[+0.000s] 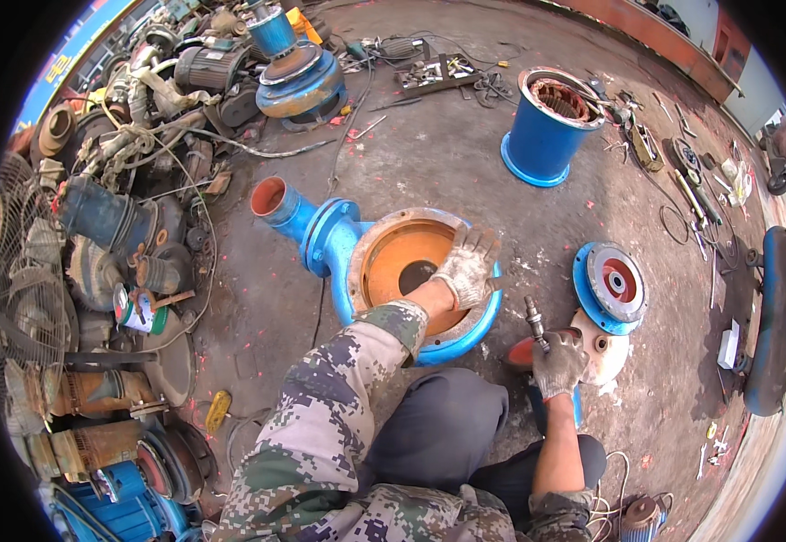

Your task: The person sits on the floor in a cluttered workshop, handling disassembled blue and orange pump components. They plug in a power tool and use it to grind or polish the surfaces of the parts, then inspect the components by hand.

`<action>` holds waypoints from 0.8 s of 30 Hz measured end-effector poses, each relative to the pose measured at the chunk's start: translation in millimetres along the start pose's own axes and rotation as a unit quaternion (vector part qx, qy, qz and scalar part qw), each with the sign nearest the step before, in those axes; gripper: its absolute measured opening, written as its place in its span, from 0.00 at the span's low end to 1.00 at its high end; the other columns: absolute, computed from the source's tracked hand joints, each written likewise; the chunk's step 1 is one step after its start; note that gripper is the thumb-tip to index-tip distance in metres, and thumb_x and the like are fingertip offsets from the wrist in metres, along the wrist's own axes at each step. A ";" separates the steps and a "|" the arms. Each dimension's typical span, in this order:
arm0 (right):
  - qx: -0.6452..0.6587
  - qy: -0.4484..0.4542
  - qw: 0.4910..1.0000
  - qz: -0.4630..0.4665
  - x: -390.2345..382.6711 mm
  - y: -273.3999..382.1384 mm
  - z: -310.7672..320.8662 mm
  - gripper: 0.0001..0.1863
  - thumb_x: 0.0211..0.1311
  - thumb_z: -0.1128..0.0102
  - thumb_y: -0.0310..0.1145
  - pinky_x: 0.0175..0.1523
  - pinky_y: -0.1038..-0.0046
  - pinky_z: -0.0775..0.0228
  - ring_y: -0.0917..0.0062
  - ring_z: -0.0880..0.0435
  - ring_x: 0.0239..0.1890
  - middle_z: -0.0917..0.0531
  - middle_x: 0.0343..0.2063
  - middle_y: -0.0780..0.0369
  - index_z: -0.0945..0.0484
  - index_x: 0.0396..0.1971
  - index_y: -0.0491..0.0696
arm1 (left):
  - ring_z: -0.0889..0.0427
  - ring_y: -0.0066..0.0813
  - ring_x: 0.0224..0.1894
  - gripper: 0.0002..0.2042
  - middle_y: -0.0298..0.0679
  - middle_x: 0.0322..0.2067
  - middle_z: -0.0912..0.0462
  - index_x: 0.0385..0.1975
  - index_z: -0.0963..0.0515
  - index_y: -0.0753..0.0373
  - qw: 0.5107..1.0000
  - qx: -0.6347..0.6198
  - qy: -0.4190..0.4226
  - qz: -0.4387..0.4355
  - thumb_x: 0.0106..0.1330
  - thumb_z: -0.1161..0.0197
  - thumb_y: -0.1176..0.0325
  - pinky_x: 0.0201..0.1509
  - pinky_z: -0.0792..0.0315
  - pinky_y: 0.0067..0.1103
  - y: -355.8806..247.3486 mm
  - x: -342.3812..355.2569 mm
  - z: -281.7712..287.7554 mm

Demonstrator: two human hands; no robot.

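The pump casing (382,262) lies on the ground (253,307) directly in front of the person, round opening facing up, its orange-brown interior exposed around a dark central hole. A blue branch pipe (295,219) is joined to the casing by a flange and points toward the upper left. The left hand (467,266), in a worn work glove, lies over the right side of the casing rim; its grip is wide, with the fingers extended. The right hand (559,363), also gloved, is positioned to the right of the casing; its grip is closed around a metal tool (535,318), stepped tip directed away from the person. Just beyond this hand are a pale round part (603,352) and a blue disc (616,282) with a red-ringed centre. A blue cylinder (542,135) stands upright farther away. Scrap machinery (108,217) is piled at left.
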State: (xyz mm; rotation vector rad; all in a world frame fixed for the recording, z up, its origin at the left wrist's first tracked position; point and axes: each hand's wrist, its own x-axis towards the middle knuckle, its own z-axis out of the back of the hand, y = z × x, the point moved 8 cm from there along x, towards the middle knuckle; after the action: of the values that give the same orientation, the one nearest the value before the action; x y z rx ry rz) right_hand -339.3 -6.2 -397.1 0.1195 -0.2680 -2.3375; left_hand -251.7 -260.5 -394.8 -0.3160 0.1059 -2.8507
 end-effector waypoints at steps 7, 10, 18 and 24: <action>0.001 -0.002 1.000 0.013 -3.1 -4.5 2.6 0.15 0.61 0.32 0.46 0.55 0.48 0.30 0.58 0.17 0.55 0.11 0.44 0.60 0.10 0.43 0.55 | 0.37 0.57 0.80 0.39 0.56 0.72 0.27 0.65 0.22 0.72 0.949 -0.114 0.123 -0.266 0.69 0.35 0.40 0.84 0.52 0.57 -93.8 -60.3 15.3; -0.004 0.014 1.000 -0.003 -0.9 -5.7 2.8 0.15 0.60 0.31 0.45 0.56 0.48 0.30 0.58 0.17 0.56 0.11 0.44 0.59 0.10 0.43 0.55 | 0.36 0.53 0.80 0.37 0.53 0.72 0.25 0.64 0.20 0.70 0.925 -0.154 0.122 -0.325 0.67 0.32 0.42 0.84 0.50 0.56 -98.8 -71.6 25.9; -0.007 0.023 1.000 0.010 -9.0 2.2 5.0 0.15 0.61 0.30 0.46 0.57 0.48 0.30 0.57 0.17 0.57 0.11 0.44 0.59 0.10 0.41 0.53 | 0.36 0.48 0.80 0.38 0.45 0.76 0.30 0.75 0.29 0.58 0.973 -0.093 0.064 -0.199 0.71 0.36 0.41 0.83 0.46 0.49 -29.4 -29.6 20.3; 0.012 0.018 0.999 0.025 -9.4 -8.9 9.4 0.14 0.62 0.32 0.46 0.58 0.48 0.31 0.57 0.17 0.57 0.11 0.41 0.58 0.11 0.39 0.52 | 0.36 0.46 0.79 0.37 0.41 0.77 0.33 0.77 0.33 0.54 0.994 0.049 0.102 -0.006 0.74 0.39 0.39 0.84 0.46 0.47 78.1 -8.7 50.8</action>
State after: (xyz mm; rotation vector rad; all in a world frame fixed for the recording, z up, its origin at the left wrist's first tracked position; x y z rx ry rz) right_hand -340.4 8.0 -390.0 0.1647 -0.2771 -2.2804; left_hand -211.9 -335.3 -355.1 -0.0057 0.0038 -2.8796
